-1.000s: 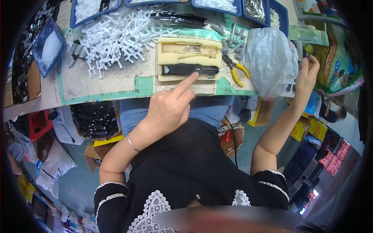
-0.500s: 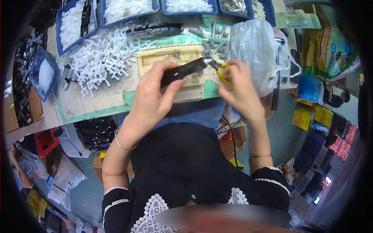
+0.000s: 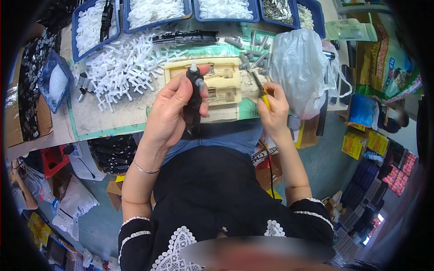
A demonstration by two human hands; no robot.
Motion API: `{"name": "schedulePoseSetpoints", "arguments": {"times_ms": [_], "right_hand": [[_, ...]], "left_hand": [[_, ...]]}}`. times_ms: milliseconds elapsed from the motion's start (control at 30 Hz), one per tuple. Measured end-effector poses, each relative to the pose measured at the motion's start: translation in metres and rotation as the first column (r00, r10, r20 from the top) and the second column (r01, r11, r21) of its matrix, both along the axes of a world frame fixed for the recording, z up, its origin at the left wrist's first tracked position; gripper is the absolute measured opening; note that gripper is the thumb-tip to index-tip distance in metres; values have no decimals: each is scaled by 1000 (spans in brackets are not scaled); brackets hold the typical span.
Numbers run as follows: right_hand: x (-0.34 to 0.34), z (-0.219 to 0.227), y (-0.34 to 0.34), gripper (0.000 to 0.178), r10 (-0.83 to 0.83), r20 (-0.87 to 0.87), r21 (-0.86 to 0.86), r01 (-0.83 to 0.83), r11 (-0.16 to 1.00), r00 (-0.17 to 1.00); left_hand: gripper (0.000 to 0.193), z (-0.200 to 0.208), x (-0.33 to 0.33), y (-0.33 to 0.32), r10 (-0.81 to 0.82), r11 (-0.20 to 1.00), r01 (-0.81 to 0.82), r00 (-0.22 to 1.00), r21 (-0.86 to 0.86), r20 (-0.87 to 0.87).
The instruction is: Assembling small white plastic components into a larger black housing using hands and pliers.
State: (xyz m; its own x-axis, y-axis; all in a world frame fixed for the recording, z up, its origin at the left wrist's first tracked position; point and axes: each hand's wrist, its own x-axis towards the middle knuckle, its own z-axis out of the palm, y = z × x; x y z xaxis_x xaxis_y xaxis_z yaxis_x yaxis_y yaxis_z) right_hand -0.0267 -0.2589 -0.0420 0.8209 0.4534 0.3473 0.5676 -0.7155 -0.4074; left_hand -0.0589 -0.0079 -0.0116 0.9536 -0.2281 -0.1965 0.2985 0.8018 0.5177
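Upright in my left hand is a long black plastic part, gripped between thumb and fingers. A white tip shows at its top, and a small grey piece sticks out of its side. My right hand is closed around yellow-handled pliers, whose dark jaws point up and away toward scattered grey cylindrical pieces. Between the hands, a cream-coloured fixture block with moulded recesses lies on the table, partly covered by my left hand.
A heap of white branched plastic pieces spreads at the left. Blue bins of white and metal parts line the back, with a black strip-like part before them. A translucent plastic bag stands right of the pliers.
My left hand has turned the black part from lying sideways to upright and drawn it slightly closer. The pliers, earlier near its end, are now apart from it, with my right fingers closed round the handles.
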Motion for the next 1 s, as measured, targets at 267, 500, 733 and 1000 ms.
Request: {"name": "schedulePoseSetpoints", "arguments": {"times_ms": [267,500,733,1000], "right_hand": [[-10,72,47,28,349,-564,413,-111,904,749],[-11,80,62,24,328,-521,275,-209,939,788],[-6,55,42,17,496,-385,276,-416,866,778],[1,43,11,13,-31,-321,-217,-42,975,946]], "left_hand": [[26,12,-7,-6,140,704,-239,970,669,199],[28,8,1,-5,-145,-49,-743,667,668,731],[19,10,-22,11,-210,660,-67,940,748,270],[28,-13,-56,100,-699,405,578,696,709,-168]]}}
